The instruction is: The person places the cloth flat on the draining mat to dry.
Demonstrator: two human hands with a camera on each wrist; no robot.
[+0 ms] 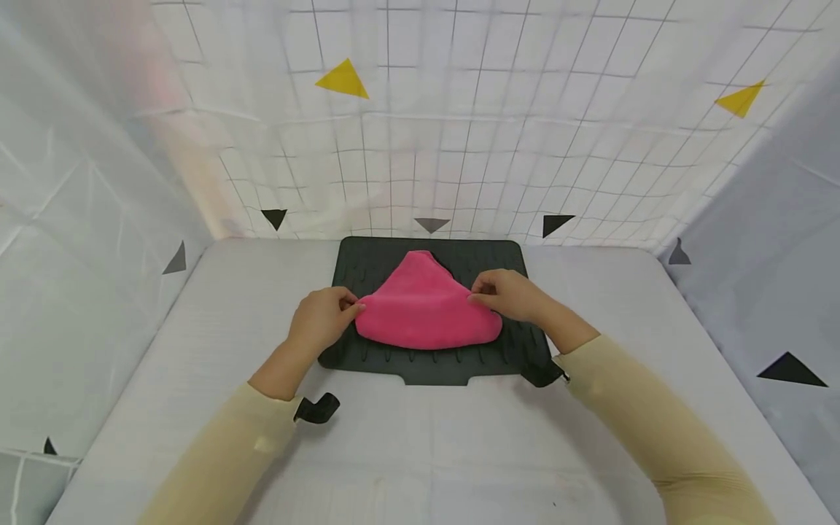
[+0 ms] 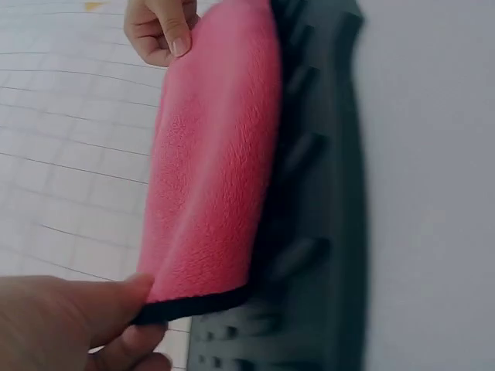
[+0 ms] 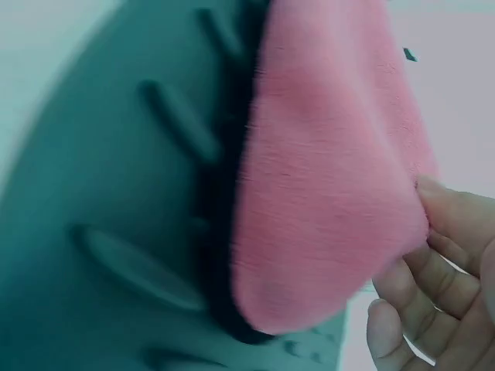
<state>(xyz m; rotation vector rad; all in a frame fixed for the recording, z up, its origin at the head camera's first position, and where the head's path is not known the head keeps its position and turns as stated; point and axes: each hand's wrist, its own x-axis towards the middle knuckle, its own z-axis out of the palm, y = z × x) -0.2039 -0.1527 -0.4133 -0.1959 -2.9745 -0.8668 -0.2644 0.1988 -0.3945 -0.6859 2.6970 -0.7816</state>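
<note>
A pink plush cloth with a dark edging is folded over a dark ridged mat. My left hand pinches the cloth's left end between thumb and fingers; in the left wrist view the thumb lies on the pink side just above the dark edging. At the cloth's right side, my right hand pinches the fabric, and the right wrist view shows the thumb on top with the other fingers curled below. The cloth's far part narrows to a blunt peak toward the back of the mat.
The mat lies on a white-covered table, near its back edge. Behind stands a white gridded sheet with yellow and black triangles; plain sheets hang at both sides. Black wrist mounts stick out from the sleeves.
</note>
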